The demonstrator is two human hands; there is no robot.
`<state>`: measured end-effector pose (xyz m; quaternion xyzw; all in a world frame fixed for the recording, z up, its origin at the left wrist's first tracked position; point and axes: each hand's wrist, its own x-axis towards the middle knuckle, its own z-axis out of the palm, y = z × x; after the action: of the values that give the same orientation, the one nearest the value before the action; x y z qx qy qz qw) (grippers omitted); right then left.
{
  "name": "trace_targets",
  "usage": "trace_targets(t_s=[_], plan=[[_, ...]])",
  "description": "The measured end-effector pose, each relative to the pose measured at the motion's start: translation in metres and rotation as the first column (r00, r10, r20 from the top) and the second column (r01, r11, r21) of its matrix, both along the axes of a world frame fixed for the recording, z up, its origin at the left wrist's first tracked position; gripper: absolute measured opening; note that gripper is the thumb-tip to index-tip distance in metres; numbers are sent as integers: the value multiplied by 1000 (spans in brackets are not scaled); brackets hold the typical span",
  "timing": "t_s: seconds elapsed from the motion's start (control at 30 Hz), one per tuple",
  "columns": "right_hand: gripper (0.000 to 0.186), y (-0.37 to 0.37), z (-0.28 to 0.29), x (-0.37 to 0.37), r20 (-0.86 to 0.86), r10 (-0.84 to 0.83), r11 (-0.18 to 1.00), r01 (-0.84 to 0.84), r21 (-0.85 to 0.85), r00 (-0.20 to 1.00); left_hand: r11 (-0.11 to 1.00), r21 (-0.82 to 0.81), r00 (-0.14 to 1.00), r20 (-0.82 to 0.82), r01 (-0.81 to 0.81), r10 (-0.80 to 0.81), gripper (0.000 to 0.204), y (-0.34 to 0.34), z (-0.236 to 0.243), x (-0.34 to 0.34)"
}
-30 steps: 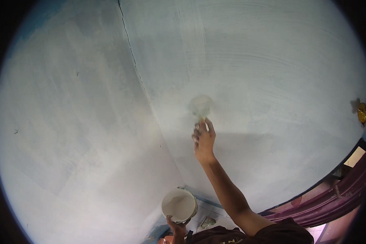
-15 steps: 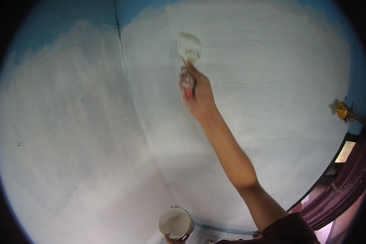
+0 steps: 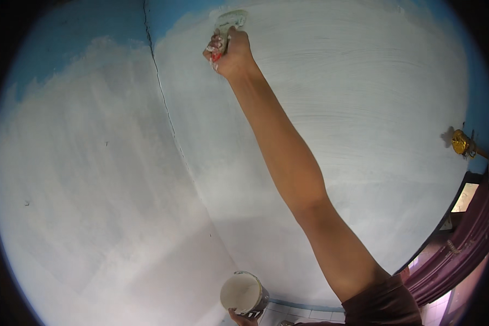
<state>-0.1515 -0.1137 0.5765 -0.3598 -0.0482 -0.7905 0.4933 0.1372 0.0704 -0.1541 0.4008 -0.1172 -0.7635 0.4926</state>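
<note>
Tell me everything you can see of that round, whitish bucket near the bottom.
The round, whitish bucket looks like plastic, with a darker, shaded outer side and a thin handle by its far rim. It tilts, its open mouth facing the camera and showing a pale inside; how full it is, I cannot tell. The person's left hand holds it at the near edge.

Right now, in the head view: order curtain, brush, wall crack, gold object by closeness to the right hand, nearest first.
From the right hand:
1. Brush: in its grip.
2. Wall crack: to its left.
3. Gold object: right side, lower.
4. Curtain: lower right, below the gold object.
</note>
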Motion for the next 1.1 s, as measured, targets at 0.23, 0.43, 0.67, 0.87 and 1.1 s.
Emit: trace_targets(t_s=[0.23, 0.43, 0.67, 0.87, 1.1], plan=[[20, -3, -73, -27, -8, 96, 989, -96, -109, 995, 950, -312, 954, 294, 33, 63, 88, 11, -3, -11], [32, 13, -210, -7, -11, -36, 996, 36, 86, 999, 999, -27, 984, 177, 17, -12, 86, -3, 27, -4], [35, 45, -342, 10, 47, -56, 916, 32, 401, 997, 993, -116, 999, 53, -2, 8, 67, -11, 21, 1], [41, 68, -318, 18, -296, -245, 851, 351, 391, 923, 988, -125, 968, 225, -86, 113, 84, 19, 20, 7], [43, 39, -94, 3, -341, -426, 901, 427, -78, 838, 996, -76, 951, 303, -45, 66, 68, 1, -54, 21]])
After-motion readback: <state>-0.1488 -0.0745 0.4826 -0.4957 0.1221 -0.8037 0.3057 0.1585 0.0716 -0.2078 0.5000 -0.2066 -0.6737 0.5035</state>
